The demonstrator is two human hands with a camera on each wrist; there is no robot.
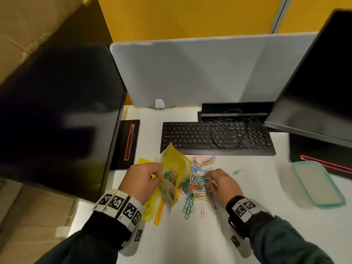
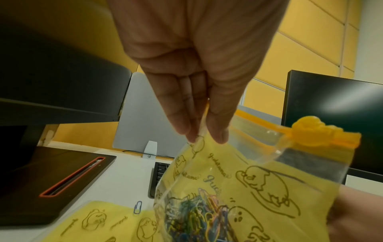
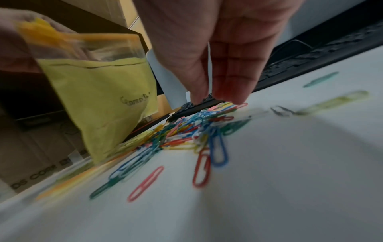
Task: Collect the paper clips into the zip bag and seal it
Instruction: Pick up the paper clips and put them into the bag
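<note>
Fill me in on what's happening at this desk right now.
A person is gathering coloured paper clips into a yellow zip bag. The left hand pinches the bag by its open top, holding it up off the white desk; some clips are already inside. The right hand reaches down onto the loose pile of clips beside the bag. Many clips are still scattered, and the bag is not sealed.

An office desk cubicle, to judge by the furnishings. Black keyboard (image 1: 217,138) set on a white desk (image 1: 190,235), cable looped over its keys. Behind the keyboard, a grey partition screen (image 1: 190,73) backed by yellow wall panels. Left and right of the keyboard, two dark monitors (image 1: 57,115) on stands. Further left, cardboard boxes (image 1: 28,25).
</note>
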